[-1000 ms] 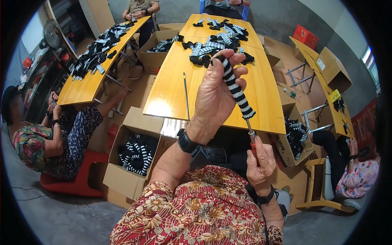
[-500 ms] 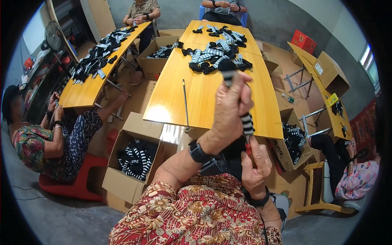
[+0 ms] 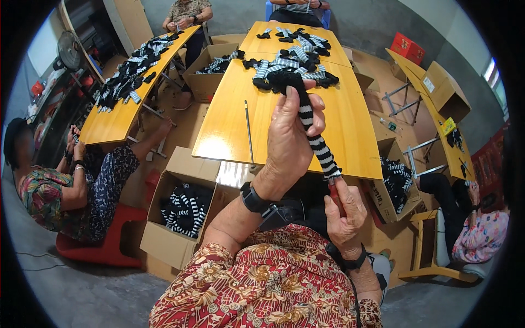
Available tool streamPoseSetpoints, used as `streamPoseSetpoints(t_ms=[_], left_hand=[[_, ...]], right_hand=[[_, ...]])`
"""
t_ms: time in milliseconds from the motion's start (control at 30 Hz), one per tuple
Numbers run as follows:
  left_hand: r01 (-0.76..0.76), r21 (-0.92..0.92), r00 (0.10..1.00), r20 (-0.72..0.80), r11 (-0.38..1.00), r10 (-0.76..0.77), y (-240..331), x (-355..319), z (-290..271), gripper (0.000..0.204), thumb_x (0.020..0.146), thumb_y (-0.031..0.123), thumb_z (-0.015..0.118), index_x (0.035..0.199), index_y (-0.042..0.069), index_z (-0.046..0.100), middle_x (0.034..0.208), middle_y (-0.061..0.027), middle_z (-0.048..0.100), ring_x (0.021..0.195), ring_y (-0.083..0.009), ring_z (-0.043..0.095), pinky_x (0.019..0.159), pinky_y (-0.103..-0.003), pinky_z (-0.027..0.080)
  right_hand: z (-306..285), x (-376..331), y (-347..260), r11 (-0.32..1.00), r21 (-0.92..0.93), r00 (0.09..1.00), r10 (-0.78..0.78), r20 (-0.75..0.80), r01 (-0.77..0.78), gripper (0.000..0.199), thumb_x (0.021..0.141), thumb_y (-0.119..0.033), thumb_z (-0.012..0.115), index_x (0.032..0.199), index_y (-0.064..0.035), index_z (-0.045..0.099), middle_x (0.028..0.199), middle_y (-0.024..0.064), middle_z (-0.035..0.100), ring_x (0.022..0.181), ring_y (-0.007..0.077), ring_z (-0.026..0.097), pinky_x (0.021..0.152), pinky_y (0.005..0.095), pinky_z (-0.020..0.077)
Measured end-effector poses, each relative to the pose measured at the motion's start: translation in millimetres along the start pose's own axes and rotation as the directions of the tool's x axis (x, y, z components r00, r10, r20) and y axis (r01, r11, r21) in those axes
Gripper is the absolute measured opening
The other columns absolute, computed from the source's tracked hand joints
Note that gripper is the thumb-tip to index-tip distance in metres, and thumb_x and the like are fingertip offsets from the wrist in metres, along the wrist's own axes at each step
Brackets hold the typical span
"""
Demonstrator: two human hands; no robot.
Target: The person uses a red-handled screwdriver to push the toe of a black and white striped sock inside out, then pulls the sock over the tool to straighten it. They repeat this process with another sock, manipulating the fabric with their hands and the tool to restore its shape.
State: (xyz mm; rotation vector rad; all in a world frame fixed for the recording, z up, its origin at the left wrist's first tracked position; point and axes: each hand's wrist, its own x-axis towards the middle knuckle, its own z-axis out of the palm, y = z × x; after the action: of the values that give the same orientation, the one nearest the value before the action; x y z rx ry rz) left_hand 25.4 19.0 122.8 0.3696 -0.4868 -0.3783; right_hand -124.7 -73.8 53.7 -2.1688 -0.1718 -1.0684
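Observation:
A long black-and-white striped sock (image 3: pixel 319 147) with a black end slants over the near edge of the yellow table. My left hand (image 3: pixel 292 128) grips its upper part between thumb and fingers, just below the black end. At the lower end, my right hand (image 3: pixel 345 214) is closed round the red handle of a tool (image 3: pixel 334 195). The tool's tip meets the sock's striped end; whether it goes inside is hidden. Beyond my left hand lies a pile of similar striped socks (image 3: pixel 298 61).
A thin dark rod (image 3: pixel 249 131) lies on the yellow table (image 3: pixel 224 120). Open cartons of socks stand left (image 3: pixel 164 218) and right (image 3: pixel 377 188) of me. Socks cover another table (image 3: pixel 109 126) at the left. Several people sit around, including a person in a floral top (image 3: pixel 46 191).
My left hand has opened its wrist and lowered slightly leftward, so more of the sock shows stretched out. The right hand with the red-handled tool has shifted slightly down.

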Motion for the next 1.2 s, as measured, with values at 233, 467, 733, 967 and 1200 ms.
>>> streamPoseSetpoints(t_ms=[233,467,733,967,1200], left_hand=[[0.026,0.117,1.000,0.000,0.993,-0.026,-16.3,-5.1,-5.1,0.040,0.102,0.039,0.039,0.121,0.004,0.048,0.072,0.0016,0.055,0.045,-0.0041,0.032,0.046,-0.020,0.029],[-0.078,0.125,0.996,-0.035,0.989,0.083,29.5,24.9,-70.8,0.037,0.102,0.042,0.035,0.111,0.008,0.049,0.084,-0.0085,0.059,0.049,-0.0083,0.036,0.049,-0.021,0.030],[0.128,0.264,0.991,0.009,0.956,-0.135,48.6,2.6,-109.9,0.038,0.102,0.037,0.037,0.102,0.003,0.053,0.089,-0.0084,0.058,0.063,-0.0090,0.046,0.052,-0.021,0.034],[0.279,0.396,0.960,-0.121,0.875,-0.251,31.1,-12.1,-89.7,0.021,0.097,0.023,0.053,0.102,0.003,0.055,0.093,-0.0067,0.061,0.078,-0.0119,0.059,0.062,-0.022,0.045],[0.312,0.366,0.949,-0.159,0.877,-0.271,24.1,-23.2,-93.6,0.019,0.095,0.023,0.057,0.104,0.006,0.057,0.092,-0.0053,0.065,0.079,-0.0130,0.063,0.066,-0.025,0.049]], right_hand=[[8.3,12.9,0.3,1.000,-0.013,1.000,0.002,-0.005,-0.002,0.043,0.077,0.006,0.064,0.120,0.0015,0.058,0.083,0.0121,0.057,0.067,0.0224,0.056,0.060,0.0312,0.0474],[-32.8,-9.0,16.1,0.993,0.006,0.961,0.115,0.250,-0.120,0.045,0.073,0.006,0.064,0.118,-0.0005,0.062,0.078,0.0103,0.058,0.065,0.0197,0.055,0.059,0.0294,0.0453],[-9.1,3.6,66.0,0.892,-0.204,0.893,0.432,0.127,-0.402,0.029,0.083,-0.006,0.059,0.111,-0.0006,0.058,0.103,0.0203,0.063,0.093,0.0353,0.063,0.080,0.0384,0.0494],[92.4,40.4,118.5,0.953,-0.301,0.967,0.113,0.227,-0.041,0.029,0.082,-0.006,0.054,0.111,-0.0036,0.054,0.088,0.0180,0.056,0.076,0.0371,0.059,0.065,0.0446,0.0496],[120.7,45.8,116.4,0.948,0.084,0.950,0.299,0.094,-0.307,0.032,0.085,-0.007,0.054,0.116,-0.0021,0.051,0.091,0.0124,0.057,0.077,0.0244,0.061,0.069,0.0354,0.0515]])
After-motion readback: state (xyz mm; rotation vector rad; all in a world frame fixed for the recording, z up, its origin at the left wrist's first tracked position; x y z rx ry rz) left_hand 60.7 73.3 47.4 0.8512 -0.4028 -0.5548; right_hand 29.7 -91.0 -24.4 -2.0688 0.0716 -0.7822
